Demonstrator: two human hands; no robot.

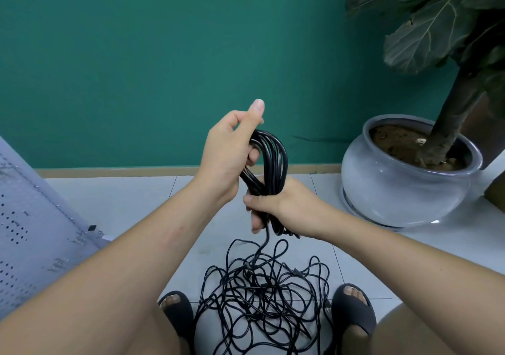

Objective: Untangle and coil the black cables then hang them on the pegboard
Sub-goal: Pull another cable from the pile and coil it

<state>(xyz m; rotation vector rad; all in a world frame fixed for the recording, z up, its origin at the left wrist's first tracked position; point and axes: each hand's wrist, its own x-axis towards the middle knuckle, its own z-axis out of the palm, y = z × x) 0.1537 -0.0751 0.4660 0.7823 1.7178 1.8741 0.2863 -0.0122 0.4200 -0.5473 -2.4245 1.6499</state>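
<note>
A: Where do we stand?
B: Our left hand (pixel 229 149) hooks the top of the glossy black coiled cable bundle (pixel 277 157); our right hand (pixel 281 204) clenches its lower end. Long axis near upright.
A: And the feed?
B: One strand drops from our right hand straight down to the thin black cable tangle (pixel 257 289) on the pale tiled floor (pixel 136 204), between our feet. Grey perforated pegboard (pixel 27 231) low left, nearer our left hand.

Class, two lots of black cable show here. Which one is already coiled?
The bundle held in the left hand and right hand: its loops run neatly together. The floor heap is a loose tangle.
</note>
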